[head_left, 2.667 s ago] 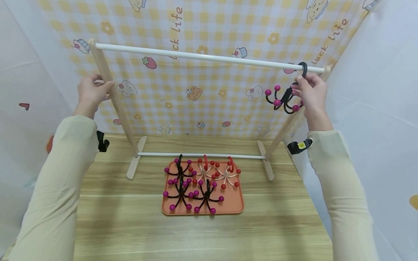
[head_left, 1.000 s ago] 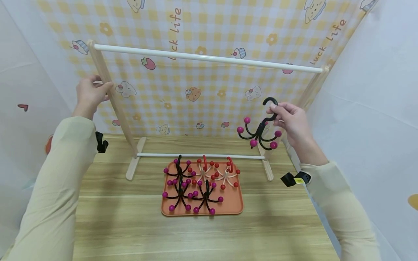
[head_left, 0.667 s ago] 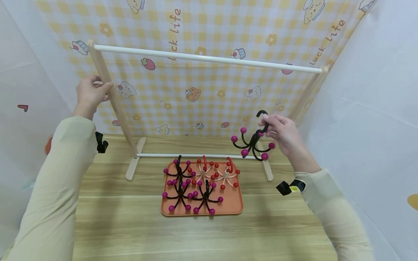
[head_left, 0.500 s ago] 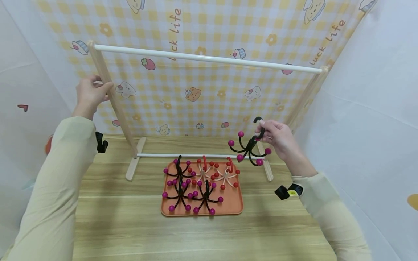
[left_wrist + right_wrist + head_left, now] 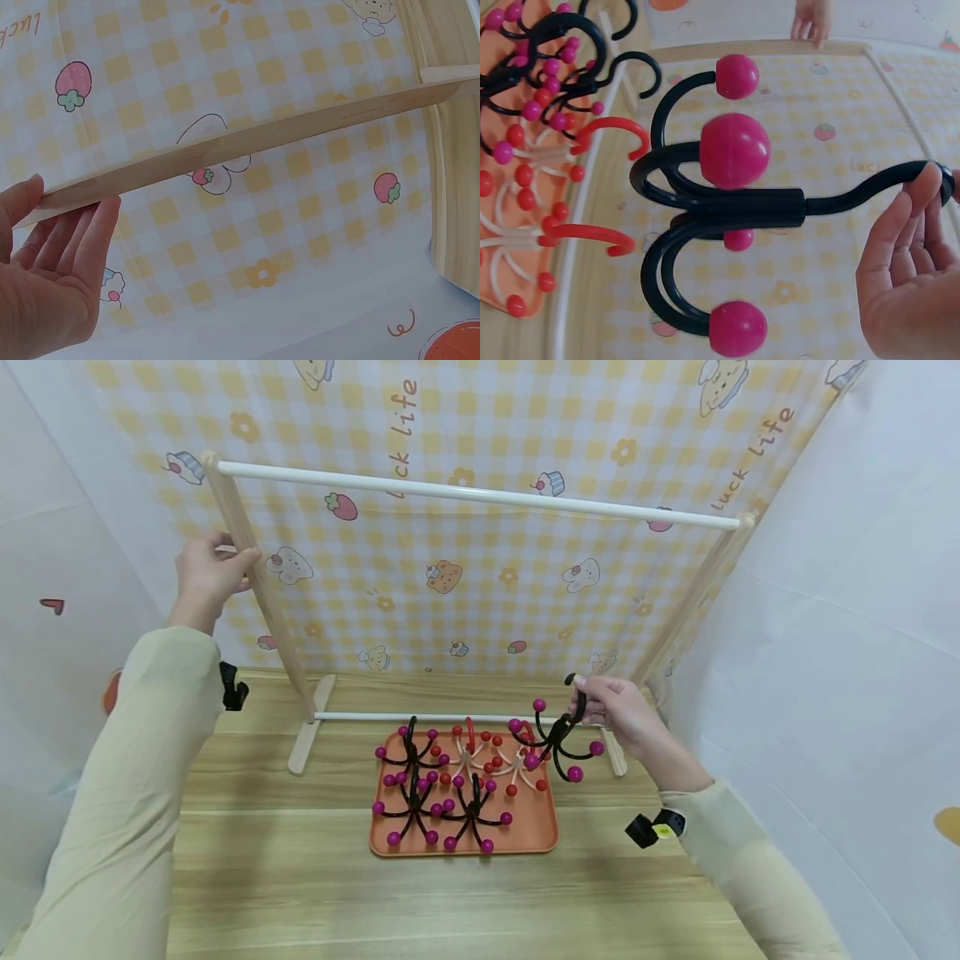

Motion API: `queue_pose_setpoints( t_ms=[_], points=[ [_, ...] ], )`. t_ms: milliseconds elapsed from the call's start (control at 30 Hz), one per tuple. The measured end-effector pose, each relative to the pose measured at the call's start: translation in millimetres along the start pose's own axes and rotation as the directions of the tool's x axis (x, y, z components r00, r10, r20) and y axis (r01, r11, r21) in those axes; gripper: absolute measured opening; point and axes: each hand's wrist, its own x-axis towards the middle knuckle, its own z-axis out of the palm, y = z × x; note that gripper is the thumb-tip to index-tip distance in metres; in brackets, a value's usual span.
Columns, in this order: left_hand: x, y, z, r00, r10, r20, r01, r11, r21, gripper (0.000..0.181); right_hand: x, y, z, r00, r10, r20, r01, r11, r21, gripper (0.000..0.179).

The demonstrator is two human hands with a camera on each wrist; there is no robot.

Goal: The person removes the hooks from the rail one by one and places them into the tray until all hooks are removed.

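Observation:
My right hand [image 5: 621, 714] pinches the curved hook of a black claw hanger [image 5: 556, 737] with magenta ball tips. This hanger is in the air over the right back corner of an orange tray [image 5: 534, 831], partly covering a cream hanger [image 5: 519, 763] with a red hook. In the right wrist view the held black hanger [image 5: 750, 207] lies across the picture, thumb and fingers round its hook end. My left hand [image 5: 210, 572] grips the left wooden post [image 5: 276, 618] of a rack; in the left wrist view the thumb is above the post [image 5: 225, 148] and the fingers are below.
On the tray lie several black hangers [image 5: 473, 810] and another cream one [image 5: 467, 758] with a red hook. The rack's white top rail [image 5: 480, 495] crosses above; its lower rail [image 5: 360, 716] runs behind the tray. Checked cloth [image 5: 480, 610] hangs behind.
The black hanger came off the right end of the top rail. My right hand has carried it down and left to the tray's corner. My left hand keeps its place on the post.

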Motion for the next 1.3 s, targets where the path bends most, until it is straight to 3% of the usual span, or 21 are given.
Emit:
queue_pose_setpoints(
  t_ms=[267,833,1300],
  points=[
    [0.4,0.3,0.1,1.0,-0.001,0.002,0.001,1.0,0.002,0.056,-3.3,24.5,-1.4,0.995,0.006,0.104,0.002,0.997,-0.081,0.021],
    [0.7,0.2,-0.2,1.0,-0.012,0.003,0.012,1.0,-0.016,0.055,-14.2,69.7,-6.9,0.981,0.071,0.182,-0.045,0.989,-0.144,0.022],
    [0.9,0.1,-0.3,1.0,-0.011,0.008,0.012,0.999,-0.034,0.055,-19.5,111.5,-9.3,0.986,0.133,0.101,-0.12,0.984,-0.13,0.02]
  ],
)
